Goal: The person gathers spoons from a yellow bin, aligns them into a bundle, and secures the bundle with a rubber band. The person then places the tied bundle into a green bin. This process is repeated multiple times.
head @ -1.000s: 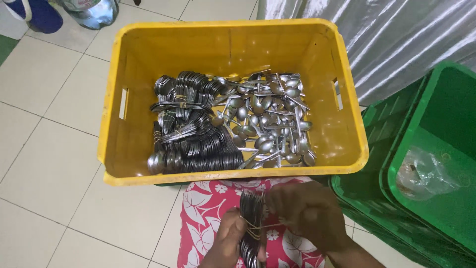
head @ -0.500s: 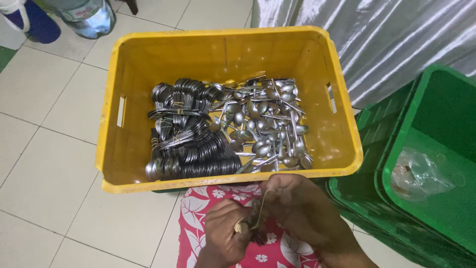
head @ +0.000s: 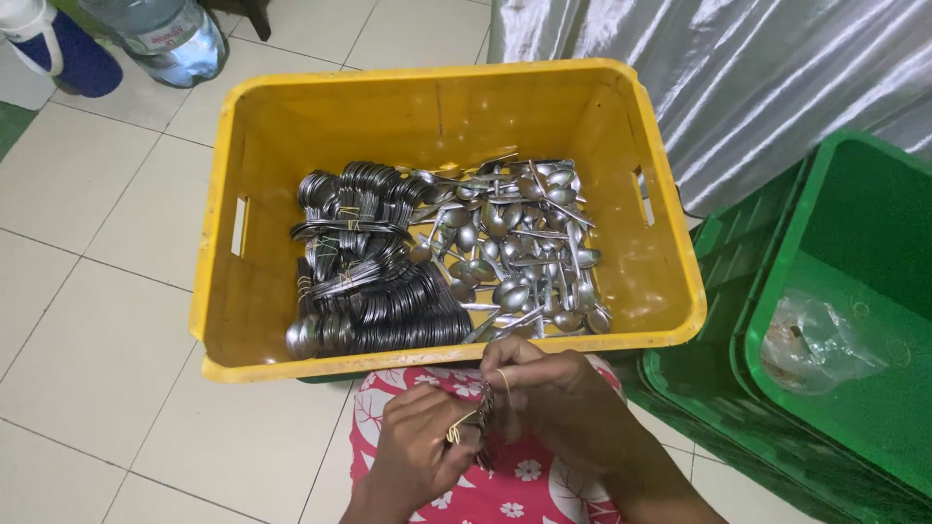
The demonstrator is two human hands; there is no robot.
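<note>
A yellow plastic crate (head: 282, 97) stands on the tiled floor in front of me. Its left half holds banded stacks of metal spoons (head: 374, 286); loose spoons (head: 524, 243) lie in a heap on its right half. Below the crate's near rim, over my red flowered lap, my left hand (head: 417, 451) grips a small bundle of spoons (head: 482, 417). My right hand (head: 553, 393) pinches a yellowish rubber band (head: 502, 378) at the top of that bundle. Most of the bundle is hidden between my fingers.
Green plastic crates (head: 825, 320) stand at the right, one with a clear plastic bag (head: 815, 340) inside. Shiny grey cloth (head: 738, 78) hangs behind them. A large water bottle (head: 160, 39) and a blue and white jug (head: 53, 44) stand at the top left.
The view has drifted, so the crate sits lower in the picture. My hands have closed in around the spoon bundle, and a rubber band now shows stretched over my right fingers.
</note>
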